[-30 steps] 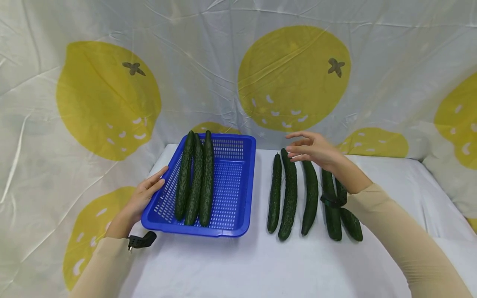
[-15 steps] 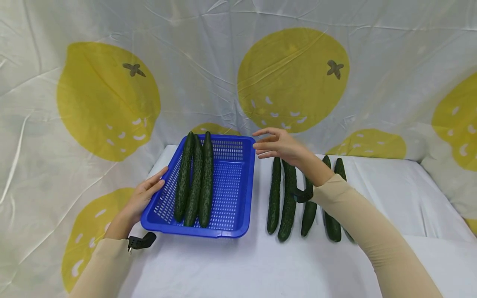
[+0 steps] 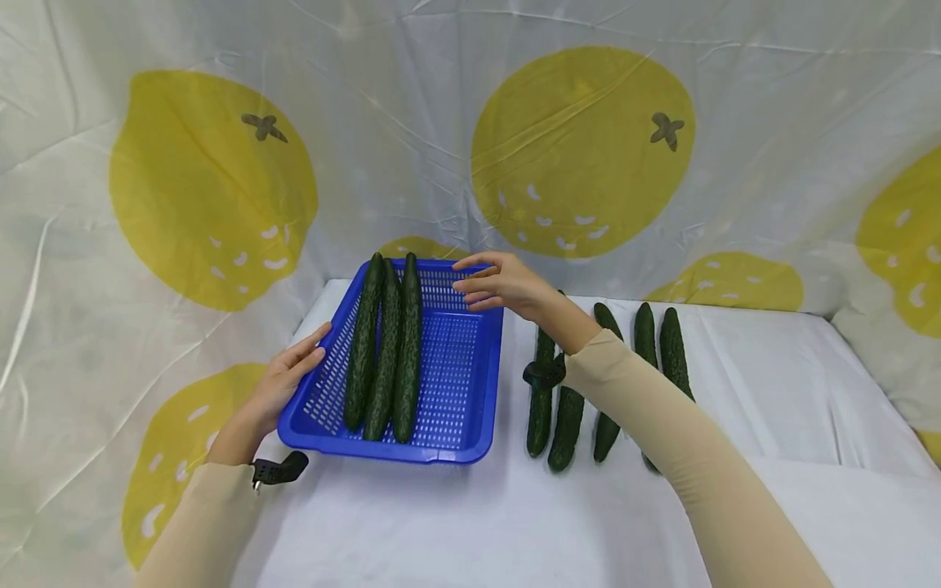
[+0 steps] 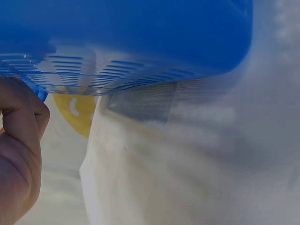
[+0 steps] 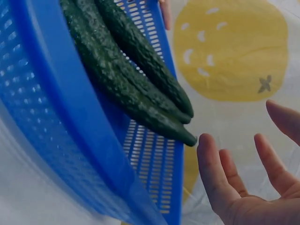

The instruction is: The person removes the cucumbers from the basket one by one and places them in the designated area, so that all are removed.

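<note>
The left hand (image 3: 278,382) grips the left rim of a blue plastic basket (image 3: 450,371), fingers bent at its side in the left wrist view. Three long dark green cucumbers (image 3: 408,351) lie side by side in the basket's left half, their far ends resting up on the back rim. Over the basket's back right corner is the right hand (image 3: 507,286), its fingers spread and holding nothing. In the right wrist view its fingertips (image 5: 206,145) are near the tips of those cucumbers (image 5: 154,117).
Several more cucumbers (image 3: 674,351) lie in a row on the white-covered table (image 3: 559,523), right of the basket, partly hidden by the right forearm (image 3: 647,408). A white curtain (image 3: 397,131) with yellow lemon prints hangs behind.
The right hand has moved left, from above the loose cucumbers to over the basket's back right corner. The left hand, basket and cucumbers have stayed put.
</note>
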Motion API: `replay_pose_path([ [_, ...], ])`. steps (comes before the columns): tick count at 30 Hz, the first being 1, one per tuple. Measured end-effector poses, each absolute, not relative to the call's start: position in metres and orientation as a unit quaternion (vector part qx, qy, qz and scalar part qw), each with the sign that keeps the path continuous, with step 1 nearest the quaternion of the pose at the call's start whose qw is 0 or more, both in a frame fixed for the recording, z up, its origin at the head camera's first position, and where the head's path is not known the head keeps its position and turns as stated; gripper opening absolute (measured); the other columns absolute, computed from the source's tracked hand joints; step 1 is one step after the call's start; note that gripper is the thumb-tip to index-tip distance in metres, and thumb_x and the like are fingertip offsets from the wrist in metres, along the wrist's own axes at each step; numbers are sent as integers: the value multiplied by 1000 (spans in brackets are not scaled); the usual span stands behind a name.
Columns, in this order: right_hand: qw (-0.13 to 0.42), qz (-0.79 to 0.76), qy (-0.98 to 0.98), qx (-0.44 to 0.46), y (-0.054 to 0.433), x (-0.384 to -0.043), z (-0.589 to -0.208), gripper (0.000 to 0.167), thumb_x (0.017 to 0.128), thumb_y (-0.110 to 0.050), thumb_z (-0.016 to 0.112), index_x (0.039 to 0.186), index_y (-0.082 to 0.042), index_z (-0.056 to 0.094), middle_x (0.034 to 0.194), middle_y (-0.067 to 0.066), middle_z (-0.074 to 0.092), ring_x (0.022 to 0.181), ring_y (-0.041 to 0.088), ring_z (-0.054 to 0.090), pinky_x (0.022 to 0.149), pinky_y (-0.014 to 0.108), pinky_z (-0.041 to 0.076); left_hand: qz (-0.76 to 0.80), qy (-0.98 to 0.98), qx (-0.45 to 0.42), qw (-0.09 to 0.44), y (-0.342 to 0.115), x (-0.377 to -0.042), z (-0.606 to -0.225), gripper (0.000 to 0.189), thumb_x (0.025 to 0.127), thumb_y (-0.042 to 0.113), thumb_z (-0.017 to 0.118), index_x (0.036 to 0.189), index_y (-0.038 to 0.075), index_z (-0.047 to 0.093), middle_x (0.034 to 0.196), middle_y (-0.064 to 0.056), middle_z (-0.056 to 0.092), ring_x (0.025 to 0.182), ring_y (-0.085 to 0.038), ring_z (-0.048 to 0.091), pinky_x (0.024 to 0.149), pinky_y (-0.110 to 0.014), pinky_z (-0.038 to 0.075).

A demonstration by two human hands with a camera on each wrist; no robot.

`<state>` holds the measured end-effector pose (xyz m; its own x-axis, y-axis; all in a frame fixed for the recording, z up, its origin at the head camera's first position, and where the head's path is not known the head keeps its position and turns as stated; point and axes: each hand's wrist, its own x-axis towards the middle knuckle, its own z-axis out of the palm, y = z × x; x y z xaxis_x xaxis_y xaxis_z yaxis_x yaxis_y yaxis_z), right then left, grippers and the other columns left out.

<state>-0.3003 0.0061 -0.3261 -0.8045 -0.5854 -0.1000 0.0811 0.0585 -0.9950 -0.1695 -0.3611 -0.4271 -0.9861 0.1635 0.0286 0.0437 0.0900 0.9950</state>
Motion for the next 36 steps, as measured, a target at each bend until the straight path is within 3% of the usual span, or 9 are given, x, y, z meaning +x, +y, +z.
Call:
replay_pose_path([
  [20,276,-655,691,-131,-55,-309,-344,52,89,-4,75,139,-5,58,131,18,59,116,40,60,92,45,54,673,735,68,48,-362,-171,-429,55,109,25,42,160,16,23,128,-1,55,103,-15,65,80,-34,58],
  [27,297,-652,690,-102,-69,-312,-357,54,89,-1,74,140,-5,57,158,9,32,128,46,49,101,53,45,669,740,63,44,-361,-170,-428,54,109,23,43,159,15,24,128,-1,55,102,-16,66,79,-36,58],
  [36,288,-637,712,-65,-91,-309,-368,51,86,-1,77,134,-12,63,161,5,23,129,45,45,100,55,45,672,736,74,39,-362,-170,-427,53,109,22,41,159,14,25,128,-2,56,102,-16,66,79,-34,58],
])
